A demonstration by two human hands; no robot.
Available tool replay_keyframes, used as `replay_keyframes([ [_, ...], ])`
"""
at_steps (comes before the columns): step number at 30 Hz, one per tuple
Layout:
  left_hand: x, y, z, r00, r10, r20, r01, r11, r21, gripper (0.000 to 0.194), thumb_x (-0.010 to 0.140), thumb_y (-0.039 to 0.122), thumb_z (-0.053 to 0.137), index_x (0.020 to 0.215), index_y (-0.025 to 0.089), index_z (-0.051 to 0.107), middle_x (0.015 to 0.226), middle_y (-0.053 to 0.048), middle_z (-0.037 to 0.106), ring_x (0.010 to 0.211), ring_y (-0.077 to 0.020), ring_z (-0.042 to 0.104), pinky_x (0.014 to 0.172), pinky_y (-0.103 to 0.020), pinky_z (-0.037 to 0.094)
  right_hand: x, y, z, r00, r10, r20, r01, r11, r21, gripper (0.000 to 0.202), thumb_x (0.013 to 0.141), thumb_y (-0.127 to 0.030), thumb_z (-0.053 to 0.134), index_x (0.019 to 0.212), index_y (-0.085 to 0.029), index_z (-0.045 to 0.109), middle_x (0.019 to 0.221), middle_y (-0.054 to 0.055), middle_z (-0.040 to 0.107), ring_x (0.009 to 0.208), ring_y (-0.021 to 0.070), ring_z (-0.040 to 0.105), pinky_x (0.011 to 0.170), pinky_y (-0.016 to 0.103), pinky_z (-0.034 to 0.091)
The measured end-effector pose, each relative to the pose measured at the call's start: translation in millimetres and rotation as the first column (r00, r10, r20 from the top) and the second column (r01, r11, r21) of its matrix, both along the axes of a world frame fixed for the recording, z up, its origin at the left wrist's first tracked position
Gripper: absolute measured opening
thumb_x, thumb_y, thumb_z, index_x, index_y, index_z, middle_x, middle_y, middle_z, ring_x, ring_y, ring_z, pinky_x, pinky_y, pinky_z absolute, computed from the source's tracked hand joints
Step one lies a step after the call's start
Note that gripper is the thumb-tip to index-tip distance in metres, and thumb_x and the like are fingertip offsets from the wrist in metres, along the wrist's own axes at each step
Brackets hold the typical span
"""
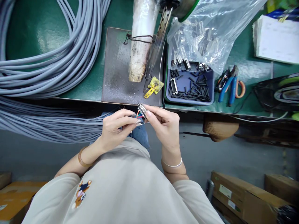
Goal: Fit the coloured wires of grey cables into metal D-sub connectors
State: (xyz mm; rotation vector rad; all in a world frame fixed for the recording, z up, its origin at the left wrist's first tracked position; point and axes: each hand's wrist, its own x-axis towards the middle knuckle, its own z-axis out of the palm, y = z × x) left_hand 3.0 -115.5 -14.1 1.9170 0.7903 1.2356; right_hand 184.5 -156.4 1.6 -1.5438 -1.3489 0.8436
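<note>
Just in front of the bench edge, my two hands meet around a small multi-pin connector. My right hand (163,123) pinches the connector (142,110) between thumb and fingers, its row of metal pins facing left. Several thin coloured wires (138,115), red, orange and blue-green among them, run from the pins into the fingers of my left hand (119,124), which is closed on them. The grey cable they seem to belong to is mostly hidden behind that hand. Beyond, a blue tray (189,101) holds short black sleeves (201,88) and a loose connector (173,86).
Coiled grey cables (79,59) lie on the green bench, and more cable (58,124) hangs at its left edge. A soldering iron (160,40) stands over a dark board (114,68). Blue-handled cutters (231,88), a plastic bag (224,34), a tape reel (285,93) and paper (277,39) are rightward.
</note>
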Motion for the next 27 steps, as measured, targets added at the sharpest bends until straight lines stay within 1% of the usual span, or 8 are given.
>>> replay_keyframes([
  [5,3,0,1.4,1.000,-0.004,0.023,0.004,1.000,-0.010,0.007,0.088,0.010,0.072,0.089,0.017,0.074,0.091,-0.007,0.078,0.072,-0.0109,0.069,0.062,-0.019,0.051,-2,4,2.0,1.000,0.000,-0.006,0.000,1.000,0.010,0.026,0.097,-0.036,0.063,0.112,-0.023,0.080,0.088,0.002,0.080,0.061,0.0115,0.065,0.057,0.025,0.053],
  [8,6,2,3.9,1.000,-0.006,0.004,0.006,0.999,-0.043,0.006,0.089,0.011,0.070,0.088,0.016,0.072,0.090,-0.007,0.078,0.066,-0.0088,0.065,0.055,-0.018,0.047,-2,5,2.6,0.999,0.007,0.049,-0.009,1.000,0.028,0.026,0.098,-0.036,0.061,0.110,-0.023,0.080,0.086,0.002,0.079,0.063,0.0124,0.066,0.060,0.026,0.054],
  [11,9,5,5.0,0.999,0.030,0.030,-0.026,0.990,-0.138,0.004,0.086,0.015,0.073,0.082,0.015,0.071,0.086,-0.006,0.078,0.057,-0.0065,0.059,0.049,-0.017,0.042,-1,3,2.2,0.981,-0.082,0.173,0.054,0.985,0.163,0.024,0.097,-0.036,0.062,0.108,-0.024,0.080,0.071,-0.001,0.072,0.055,0.0110,0.058,0.055,0.026,0.050],
  [14,11,10,4.8,0.994,0.072,0.077,-0.044,0.949,-0.312,0.008,0.082,0.017,0.075,0.077,0.015,0.071,0.081,-0.006,0.077,0.058,-0.0075,0.061,0.050,-0.017,0.045,0,-1,0.8,0.965,-0.247,0.082,0.197,0.899,0.392,0.026,0.098,-0.035,0.059,0.119,-0.027,0.073,0.059,-0.005,0.059,0.045,0.0096,0.045,0.044,0.025,0.039],
  [17,14,16,4.4,0.988,0.102,0.115,-0.042,0.898,-0.439,0.009,0.078,0.018,0.077,0.073,0.014,0.069,0.078,-0.005,0.076,0.058,-0.0070,0.060,0.050,-0.016,0.045,3,-5,-1.5,0.938,-0.342,-0.065,0.331,0.817,0.473,0.027,0.100,-0.027,0.057,0.127,-0.030,0.062,0.071,-0.005,0.070,0.042,0.0085,0.050,0.043,0.025,0.042],
  [21,17,21,4.2,0.982,0.132,0.138,-0.050,0.876,-0.479,0.007,0.077,0.016,0.075,0.073,0.014,0.069,0.072,-0.002,0.072,0.057,-0.0066,0.059,0.049,-0.016,0.043,2,-5,-6.5,0.967,-0.254,0.016,0.233,0.910,0.343,0.012,0.098,-0.020,0.063,0.109,-0.025,0.064,0.099,0.001,0.081,0.073,0.0148,0.078,0.065,0.028,0.064],
  [24,20,24,3.3,0.983,0.120,0.135,-0.040,0.872,-0.488,0.007,0.077,0.017,0.075,0.074,0.015,0.069,0.071,-0.002,0.070,0.060,-0.0074,0.060,0.049,-0.016,0.043,-3,1,-10.7,0.982,-0.158,0.104,0.119,0.943,0.309,0.003,0.095,-0.022,0.068,0.097,-0.023,0.066,0.107,0.005,0.081,0.097,0.0191,0.079,0.079,0.032,0.067],
  [27,23,28,2.4,0.985,0.107,0.132,-0.027,0.864,-0.503,0.008,0.078,0.018,0.075,0.075,0.015,0.068,0.074,-0.002,0.069,0.063,-0.0081,0.061,0.050,-0.016,0.043,-7,8,-13.7,0.983,-0.140,0.121,0.097,0.947,0.306,0.004,0.096,-0.023,0.065,0.092,-0.022,0.065,0.111,0.006,0.080,0.100,0.0184,0.079,0.078,0.030,0.067],
])
